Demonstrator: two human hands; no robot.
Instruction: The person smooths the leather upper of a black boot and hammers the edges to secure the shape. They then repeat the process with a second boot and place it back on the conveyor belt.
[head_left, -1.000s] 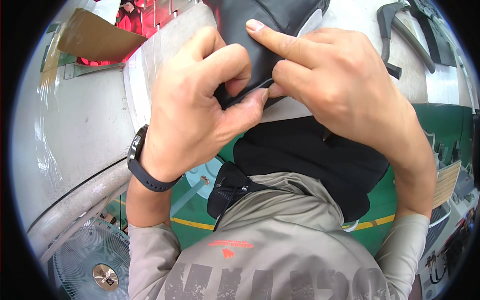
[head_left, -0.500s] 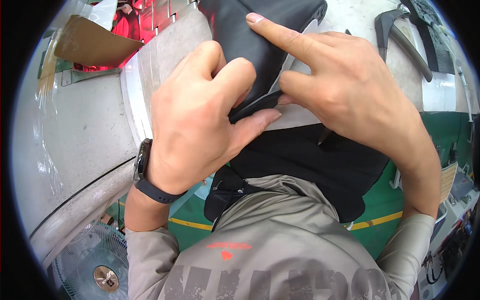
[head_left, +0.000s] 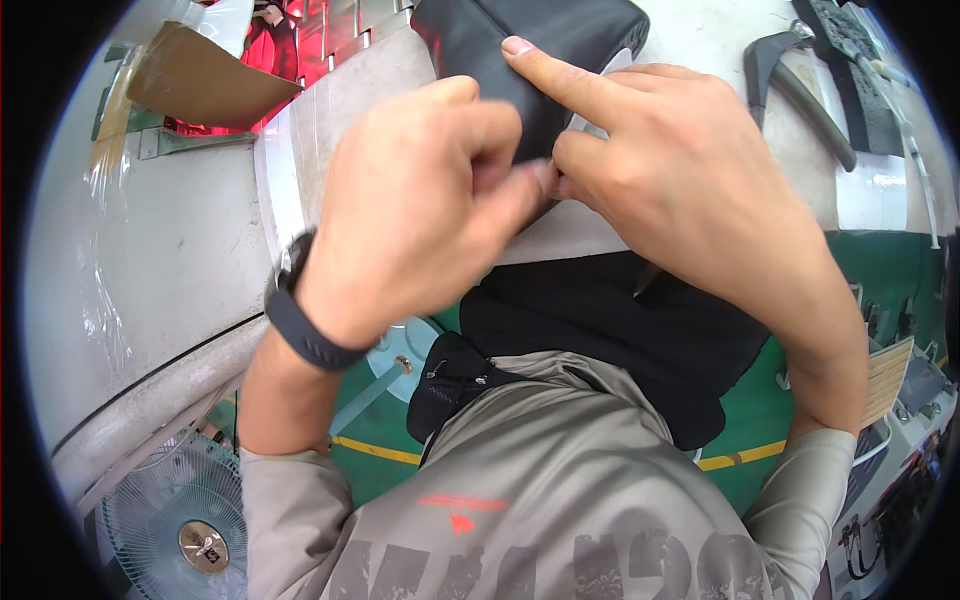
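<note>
Work on the black leather piece (head_left: 530, 50) seems mid-way: left hand (head_left: 420, 200) pinches its near edge, right hand (head_left: 680, 170) presses a forefinger on top.

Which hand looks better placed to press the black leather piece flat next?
Probably the right hand: its index finger already lies stretched across the black leather piece. The left hand is curled into a fist, pinching the piece's near edge, so it seems busy holding.
</note>
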